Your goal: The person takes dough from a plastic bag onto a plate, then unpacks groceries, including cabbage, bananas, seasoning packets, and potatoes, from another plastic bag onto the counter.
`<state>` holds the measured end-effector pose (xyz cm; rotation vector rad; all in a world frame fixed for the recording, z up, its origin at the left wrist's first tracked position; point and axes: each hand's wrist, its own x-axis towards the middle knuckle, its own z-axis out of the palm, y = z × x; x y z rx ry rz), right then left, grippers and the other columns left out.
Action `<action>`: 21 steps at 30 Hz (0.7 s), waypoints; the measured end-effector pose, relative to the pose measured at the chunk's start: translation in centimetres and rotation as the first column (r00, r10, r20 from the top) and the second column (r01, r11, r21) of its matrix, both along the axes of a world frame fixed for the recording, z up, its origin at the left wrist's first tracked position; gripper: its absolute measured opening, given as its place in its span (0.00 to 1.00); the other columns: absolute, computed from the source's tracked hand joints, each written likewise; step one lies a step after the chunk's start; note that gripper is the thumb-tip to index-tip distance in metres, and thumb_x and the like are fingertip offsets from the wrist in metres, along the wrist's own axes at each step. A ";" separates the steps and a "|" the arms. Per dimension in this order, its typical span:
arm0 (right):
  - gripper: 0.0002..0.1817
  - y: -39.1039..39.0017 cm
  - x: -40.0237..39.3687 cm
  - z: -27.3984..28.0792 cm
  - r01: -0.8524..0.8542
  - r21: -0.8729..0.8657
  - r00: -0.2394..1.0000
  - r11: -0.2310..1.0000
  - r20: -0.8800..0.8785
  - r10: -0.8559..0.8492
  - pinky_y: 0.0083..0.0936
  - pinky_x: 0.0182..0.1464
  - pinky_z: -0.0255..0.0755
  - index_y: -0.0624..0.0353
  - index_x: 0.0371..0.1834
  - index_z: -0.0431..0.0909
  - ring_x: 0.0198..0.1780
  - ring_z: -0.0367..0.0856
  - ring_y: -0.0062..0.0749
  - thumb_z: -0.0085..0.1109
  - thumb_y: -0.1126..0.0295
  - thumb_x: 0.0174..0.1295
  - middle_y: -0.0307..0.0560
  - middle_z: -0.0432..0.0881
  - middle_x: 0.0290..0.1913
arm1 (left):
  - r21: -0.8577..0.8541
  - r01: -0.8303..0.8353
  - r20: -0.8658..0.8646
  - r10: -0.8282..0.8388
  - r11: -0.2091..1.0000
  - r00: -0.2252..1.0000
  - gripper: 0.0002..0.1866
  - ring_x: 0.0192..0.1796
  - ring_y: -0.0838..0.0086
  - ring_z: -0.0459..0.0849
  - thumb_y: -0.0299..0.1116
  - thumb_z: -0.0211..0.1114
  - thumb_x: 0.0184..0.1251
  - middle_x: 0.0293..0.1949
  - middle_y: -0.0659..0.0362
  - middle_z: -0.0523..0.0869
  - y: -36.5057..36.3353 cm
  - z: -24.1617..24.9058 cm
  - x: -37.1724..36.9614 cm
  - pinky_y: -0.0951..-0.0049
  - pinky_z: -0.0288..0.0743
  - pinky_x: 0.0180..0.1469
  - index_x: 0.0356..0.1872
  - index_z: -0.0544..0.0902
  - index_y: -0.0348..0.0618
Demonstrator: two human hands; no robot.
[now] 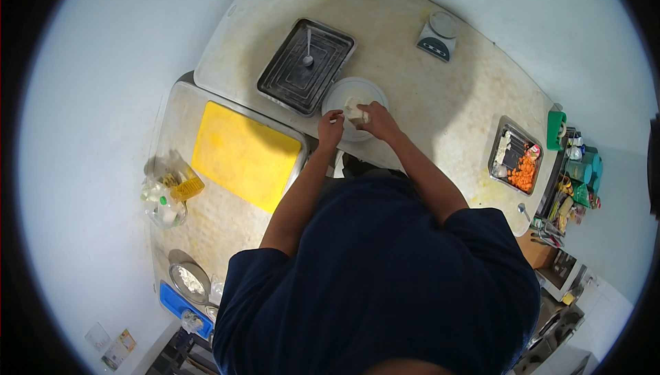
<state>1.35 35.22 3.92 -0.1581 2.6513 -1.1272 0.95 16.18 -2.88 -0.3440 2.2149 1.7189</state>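
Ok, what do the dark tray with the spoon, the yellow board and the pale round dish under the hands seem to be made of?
Dark tray: probably metal, with glossy highlights along its rim and ridged base.
Yellow board: likely plastic, fairly matte, with strong colour and no visible wood grain.
Pale round dish: smooth-looking; plastic or ceramic, can't tell.

Open tabletop point(416, 96) between right hand point(375, 120) and scale point(438, 36), black tray point(287, 72) in the way beyond left hand point(331, 128)
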 end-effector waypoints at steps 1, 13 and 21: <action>0.35 0.1 -0.1 -0.6 0.006 -0.034 1.000 0.999 -0.019 -0.006 0.36 0.53 0.73 0.53 0.59 0.80 0.48 0.79 0.48 0.78 0.63 0.43 0.52 0.78 0.43 | 0.043 -0.004 0.041 0.003 0.999 0.999 0.13 0.34 0.75 0.84 0.36 0.64 0.69 0.39 0.58 0.84 0.0 0.4 -0.1 0.73 0.82 0.37 0.49 0.85 0.43; 0.24 0.4 0.6 -3.5 0.083 -0.337 0.992 0.938 -0.057 -0.108 0.30 0.50 0.76 0.53 0.55 0.82 0.48 0.83 0.38 0.72 0.71 0.52 0.49 0.83 0.48 | -0.043 0.010 -0.160 -0.016 0.999 0.987 0.13 0.32 0.72 0.87 0.28 0.71 0.56 0.30 0.54 0.88 0.8 3.4 -1.0 0.72 0.78 0.37 0.43 0.83 0.37; 0.16 -0.3 0.8 -3.3 0.164 -0.300 0.976 0.940 -0.092 -0.199 0.32 0.51 0.76 0.58 0.48 0.85 0.47 0.84 0.43 0.69 0.73 0.54 0.51 0.85 0.43 | 0.060 0.006 -0.127 0.002 0.998 0.992 0.14 0.29 0.77 0.84 0.31 0.70 0.62 0.28 0.57 0.86 1.2 4.3 -1.8 0.77 0.77 0.32 0.46 0.80 0.38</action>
